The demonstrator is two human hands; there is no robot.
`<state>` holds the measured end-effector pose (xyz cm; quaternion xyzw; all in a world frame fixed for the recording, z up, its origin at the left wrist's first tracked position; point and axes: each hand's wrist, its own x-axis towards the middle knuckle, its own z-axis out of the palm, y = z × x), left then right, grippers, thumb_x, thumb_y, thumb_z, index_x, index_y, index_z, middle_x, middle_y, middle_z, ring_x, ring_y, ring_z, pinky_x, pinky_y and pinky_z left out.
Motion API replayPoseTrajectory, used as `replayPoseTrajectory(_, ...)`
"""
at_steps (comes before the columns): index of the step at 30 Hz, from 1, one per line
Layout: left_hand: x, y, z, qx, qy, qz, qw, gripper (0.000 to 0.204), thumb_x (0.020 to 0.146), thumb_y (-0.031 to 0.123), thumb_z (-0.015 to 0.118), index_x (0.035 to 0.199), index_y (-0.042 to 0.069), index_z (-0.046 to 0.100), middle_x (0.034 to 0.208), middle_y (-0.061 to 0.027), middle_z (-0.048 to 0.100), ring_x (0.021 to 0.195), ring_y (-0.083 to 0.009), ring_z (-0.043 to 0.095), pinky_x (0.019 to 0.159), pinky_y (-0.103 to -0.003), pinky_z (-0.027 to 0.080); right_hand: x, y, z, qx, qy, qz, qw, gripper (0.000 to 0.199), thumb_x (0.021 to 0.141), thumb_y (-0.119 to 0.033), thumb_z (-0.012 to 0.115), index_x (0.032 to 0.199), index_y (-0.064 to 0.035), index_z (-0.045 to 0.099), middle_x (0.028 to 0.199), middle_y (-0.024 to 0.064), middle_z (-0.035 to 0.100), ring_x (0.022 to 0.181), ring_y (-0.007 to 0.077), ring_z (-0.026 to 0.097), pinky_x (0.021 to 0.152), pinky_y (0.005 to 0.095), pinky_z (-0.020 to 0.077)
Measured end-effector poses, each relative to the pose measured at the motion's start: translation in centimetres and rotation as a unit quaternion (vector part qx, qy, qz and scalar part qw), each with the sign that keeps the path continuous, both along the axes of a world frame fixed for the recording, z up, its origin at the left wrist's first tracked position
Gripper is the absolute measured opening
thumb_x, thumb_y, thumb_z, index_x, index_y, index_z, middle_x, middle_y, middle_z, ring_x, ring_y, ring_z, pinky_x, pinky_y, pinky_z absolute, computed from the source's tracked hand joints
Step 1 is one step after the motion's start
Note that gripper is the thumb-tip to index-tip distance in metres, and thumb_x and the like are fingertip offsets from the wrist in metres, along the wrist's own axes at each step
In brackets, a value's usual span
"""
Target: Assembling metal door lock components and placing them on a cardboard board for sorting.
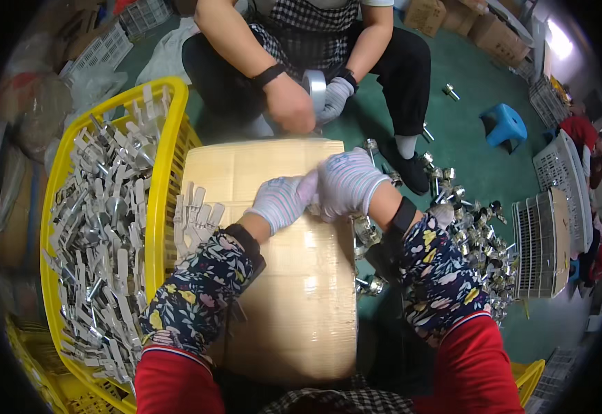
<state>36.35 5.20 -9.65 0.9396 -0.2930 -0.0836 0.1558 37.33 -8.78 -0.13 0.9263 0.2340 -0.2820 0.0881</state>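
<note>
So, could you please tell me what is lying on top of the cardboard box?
Both gloved hands, the left hand and right hand, press on the taped cardboard box, with the forearms above it. Whatever the box contains is hidden, since it is closed.

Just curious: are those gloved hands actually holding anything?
Nothing is gripped: the left hand and right hand press flat on the top of the taped brown cardboard box.

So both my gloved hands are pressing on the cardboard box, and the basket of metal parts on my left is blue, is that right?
Not quite: the basket on your left is yellow, not blue, as the head view shows. The rest holds: your left hand and right hand, both gloved, rest on the taped cardboard box, and the basket is full of metal parts.
</note>
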Motion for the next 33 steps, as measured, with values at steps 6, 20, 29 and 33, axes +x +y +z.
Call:
replayPoseTrajectory(6, 1.1, 0.0, 0.9, 0.009, 0.070, 0.038, 0.997, 0.035, 0.089, 0.023, 0.029, 0.117, 0.004, 0.039, 0.093, -0.0249, 0.059, 0.086, -0.0402, 0.057, 0.077, -0.045, 0.044, -0.5, -0.2, -2.3, 0.081, -0.174, 0.018, 0.981, 0.057, 0.050, -0.037, 0.074, 0.093, -0.0013, 0.063, 0.096, 0.0164, 0.059, 0.095, 0.0283, 0.057, 0.086, 0.0367, 0.0393)
replayPoseTrajectory(20, -0.1, 0.0, 0.4, 0.001, 0.035, 0.051, 0.998, 0.048, 0.093, 0.038, 0.018, 0.115, 0.004, 0.044, 0.093, -0.0245, 0.060, 0.086, -0.0383, 0.057, 0.081, -0.043, 0.043, -0.8, 0.4, 0.2, 0.052, 0.000, -0.048, 0.997, 0.050, 0.050, -0.035, 0.075, 0.090, -0.0057, 0.067, 0.094, 0.0143, 0.065, 0.088, 0.0270, 0.062, 0.079, 0.0357, 0.0472)
replayPoseTrajectory(29, -14.9, 1.1, 5.7, 0.034, 0.148, 0.043, 0.987, 0.057, 0.074, 0.036, 0.058, 0.117, 0.001, 0.045, 0.102, -0.0222, 0.058, 0.095, -0.0366, 0.057, 0.084, -0.040, 0.043, -11.2, -1.7, -0.3, 0.131, 0.198, -0.050, 0.970, 0.050, 0.055, -0.039, 0.076, 0.089, -0.0038, 0.067, 0.088, 0.0154, 0.065, 0.082, 0.0246, 0.063, 0.073, 0.0317, 0.0474)
replayPoseTrajectory(33, -20.9, 1.9, 9.5, 0.079, 0.195, 0.030, 0.977, 0.054, 0.073, 0.029, 0.057, 0.116, -0.001, 0.045, 0.102, -0.0201, 0.059, 0.098, -0.0327, 0.056, 0.083, -0.038, 0.044, -16.6, -5.9, 0.6, 0.449, 0.188, -0.100, 0.868, 0.062, 0.070, -0.041, 0.066, 0.114, 0.0013, 0.053, 0.109, 0.0144, 0.059, 0.100, 0.0235, 0.056, 0.085, 0.0312, 0.0432)
